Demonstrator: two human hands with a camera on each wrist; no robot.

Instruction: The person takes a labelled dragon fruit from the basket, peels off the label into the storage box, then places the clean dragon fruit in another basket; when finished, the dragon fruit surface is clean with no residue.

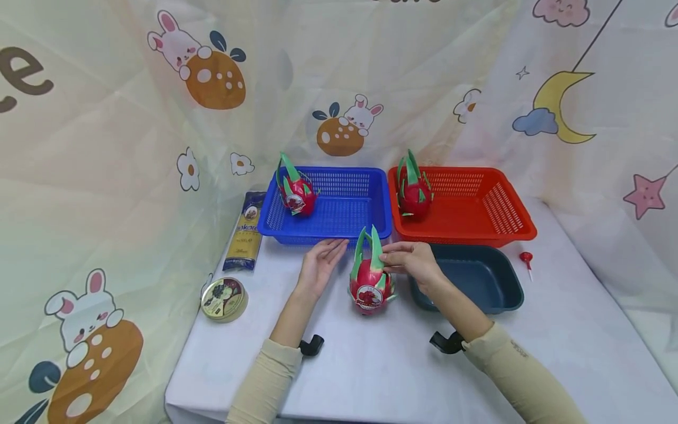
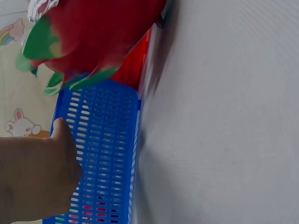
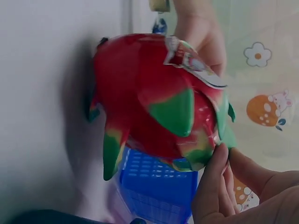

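Observation:
A red dragon fruit (image 1: 369, 281) with long green leaf tips and a round label stands upright on the white table, in front of the blue basket (image 1: 339, 238). My right hand (image 1: 416, 263) pinches one of its green leaf tips between thumb and fingers, which the right wrist view shows up close. To the fruit's left, my left hand (image 1: 320, 268) is held by the basket's front rim, fingers extended and holding nothing. Two similar fruits lie in baskets: one dragon fruit (image 1: 301, 197) in the blue one, another dragon fruit (image 1: 415, 198) in the red basket (image 1: 466, 240).
A dark teal tray (image 1: 516, 294) sits under and beside my right forearm. Right of it lies a red lollipop (image 1: 526, 258). On the left are a pasta packet (image 1: 245, 235) and a round tin (image 1: 224, 299). A printed curtain (image 1: 106, 176) closes off the back and sides.

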